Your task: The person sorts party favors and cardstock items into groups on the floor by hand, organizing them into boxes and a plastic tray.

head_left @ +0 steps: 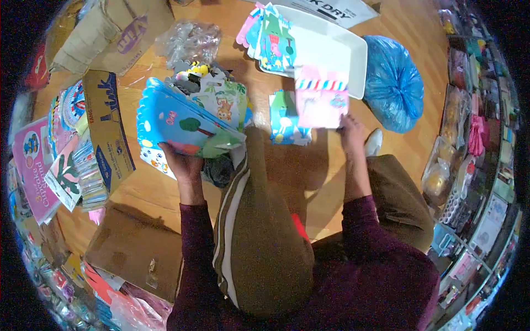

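Observation:
My left hand is closed around the lower edge of a thick stack of blue scalloped cardboard treat boxes, flat and printed with a tree. A pink flat cardboard piece with a striped band is pinched at its lower right corner by my right hand. Under its left side, a blue and green printed piece lies on the floor. Above stands a white plastic bin, with several similar printed pieces at its left end. Animal-print cutouts lie behind the stack.
A knotted blue plastic bag sits right of the bin. Cardboard boxes and a box of packaged paper goods stand at left. Crumpled clear plastic lies at the back. Stocked shelves line the right side.

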A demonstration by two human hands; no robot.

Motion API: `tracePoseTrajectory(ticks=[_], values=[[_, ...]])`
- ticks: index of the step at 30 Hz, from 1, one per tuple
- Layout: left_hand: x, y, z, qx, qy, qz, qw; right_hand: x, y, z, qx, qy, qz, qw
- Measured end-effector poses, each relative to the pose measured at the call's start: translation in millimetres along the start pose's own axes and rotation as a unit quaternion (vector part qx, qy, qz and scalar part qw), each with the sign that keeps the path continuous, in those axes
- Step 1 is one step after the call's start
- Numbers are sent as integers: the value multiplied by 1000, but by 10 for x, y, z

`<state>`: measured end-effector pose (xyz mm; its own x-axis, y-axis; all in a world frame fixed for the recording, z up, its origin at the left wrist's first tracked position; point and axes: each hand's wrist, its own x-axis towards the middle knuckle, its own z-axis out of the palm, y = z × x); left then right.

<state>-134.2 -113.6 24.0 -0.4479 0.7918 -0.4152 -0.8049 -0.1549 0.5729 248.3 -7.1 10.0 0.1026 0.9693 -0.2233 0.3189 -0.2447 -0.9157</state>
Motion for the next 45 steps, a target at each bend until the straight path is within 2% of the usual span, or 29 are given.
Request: tracePoseTrajectory(ticks=[2, 4, 5, 6, 8, 10, 11, 13, 14, 16, 20, 22, 23, 25, 27, 28, 30, 31, 32, 33, 34, 36, 38, 40, 42, 45], values=[[8, -13, 62, 39, 16, 28, 999, -307, 129, 139, 108, -45, 164, 979], [12, -30, 42, 27, 13, 18, 999, -425, 741, 332, 199, -43, 159, 966], [15, -39, 32, 12, 10, 9, 1000, -432, 1056, 375, 201, -42, 160, 965], [19, -49, 27, 14, 8, 9, 1000, -389, 1350, 426, 174, -56, 134, 974], [17, -56, 36, 29, -4, 24, 999, -285, 1482, 485, 147, -70, 107, 981], [-1, -43, 59, 42, 11, 28, 999, -226, 1482, 523, -18, 9, 88, 996], [-12, -34, 70, 55, 26, 31, 998, -243, 1336, 547, -19, 8, 89, 996], [-6, -22, 64, 49, 22, 28, 998, -264, 878, 605, -72, 80, 107, 988], [3, -19, 55, 43, 16, 26, 999, -247, 1004, 585, -73, 80, 107, 988], [29, -26, 2, 34, 12, 25, 999, -213, 1349, 530, -187, 82, 105, 973], [30, -20, -79, 23, 15, 20, 999, -328, 746, 640, -250, 49, 143, 956], [39, -16, -118, 4, 22, 21, 1000, -323, 548, 676, -393, 100, 119, 906], [42, -9, -136, -14, 30, 19, 999, -259, 473, 676, -392, 100, 113, 907], [28, 15, -181, -26, 24, 15, 999, -139, 328, 653, -347, 117, -60, 929], [19, 23, -210, -34, 19, 5, 999, 101, -108, 807, -255, 112, -139, 950], [31, 13, -207, -32, 1, 11, 999, 272, -298, 908, -257, 104, -153, 948], [60, -26, -187, -35, -18, 21, 999, 710, -411, 1193, -211, 110, -210, 948], [66, -47, -183, -44, 1, 16, 999, 918, -469, 1346, -195, 94, -219, 951], [69, -60, -182, -53, 21, 12, 998, 1095, -525, 1502, -227, 75, -213, 947], [65, -64, -182, -54, 21, 16, 998, 1203, -609, 1660, -223, 58, -168, 959], [59, -64, -183, -61, -4, 12, 998, 1324, -628, 1782, -228, 17, -110, 967], [74, -50, -211, -66, -31, 11, 997, 1477, -616, 2000, -235, -1, -56, 970], [96, -29, -240, -27, 37, 23, 999, 1546, -580, 2147, -270, 20, -36, 962], [101, 16, -261, -17, 23, 26, 999, 1574, -541, 2197, -306, 43, -7, 951], [65, 89, -231, -6, 10, 23, 1000, 1576, -561, 2185, -254, 5, 8, 967], [56, 140, -174, -5, 17, 13, 1000, 1581, -540, 2145, -251, 22, -3, 968]])
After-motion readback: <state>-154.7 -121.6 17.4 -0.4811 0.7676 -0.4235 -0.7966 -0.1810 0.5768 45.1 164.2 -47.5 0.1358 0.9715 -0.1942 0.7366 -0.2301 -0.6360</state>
